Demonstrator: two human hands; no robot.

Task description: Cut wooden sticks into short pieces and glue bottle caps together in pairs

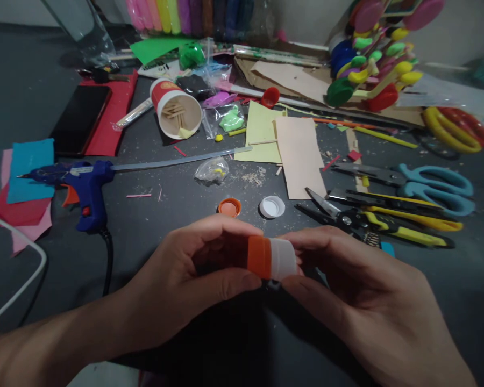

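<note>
Orange cap [259,257] gripped in left hand [215,269], against white cap [283,259] (gripped in right hand [339,274]).

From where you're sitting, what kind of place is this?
It looks like a craft table, maybe at home: there's a blue glue gun, light-blue scissors, and a tipped paper cup with little wooden sticks inside.

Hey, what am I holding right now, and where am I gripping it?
An orange cap and a white cap, pressed together: your left hand grips the orange one's edge, your right the white one's.
</note>
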